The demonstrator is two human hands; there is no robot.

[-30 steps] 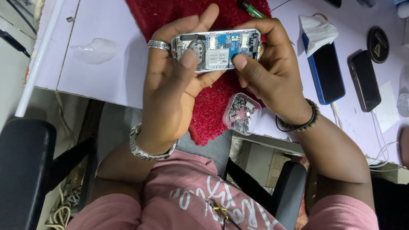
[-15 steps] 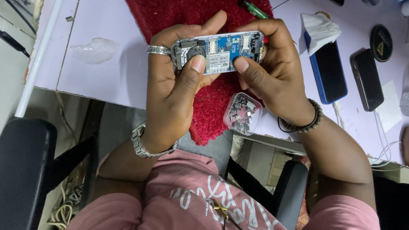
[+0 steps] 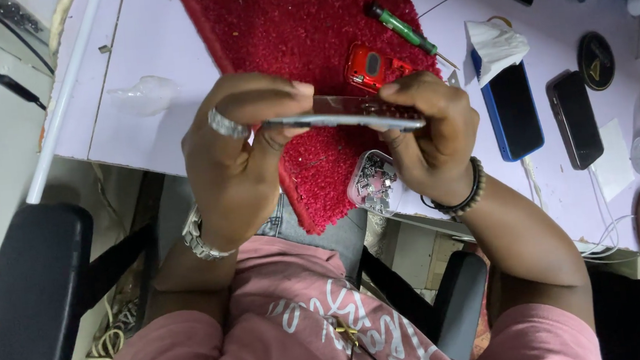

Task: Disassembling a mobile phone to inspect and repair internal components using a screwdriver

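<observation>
Both hands were up over the red mat [image 3: 308, 42], sharing one opened phone [image 3: 345, 114] held nearly edge-on to the camera, so only its thin silver side and a strip of the inner face showed. Left hand [image 3: 245, 159] was curled around the phone's left end, thumb on top, fingers underneath, pinching it; a ring on one finger, a metal bracelet at the wrist. Right hand [image 3: 432, 135] gripped the right end the same way, fingers folded over the top edge, beaded bracelet at the wrist. Phone sat level between the two hands, above the mat's near edge, not touching the table. Just below the right hand, a small clear plastic box [image 3: 373, 183] of metal bits sat at the desk edge beside the mat. A small red part [image 3: 373, 66] lay on the mat just behind the phone, and a green-handled screwdriver [image 3: 403, 32] lay across the mat's right edge. Right of that: a blue phone [image 3: 513, 113] with a white tissue [image 3: 495, 45] at its top, then a dark phone [image 3: 576, 120], both flat on the pale table [image 3: 154, 133].
</observation>
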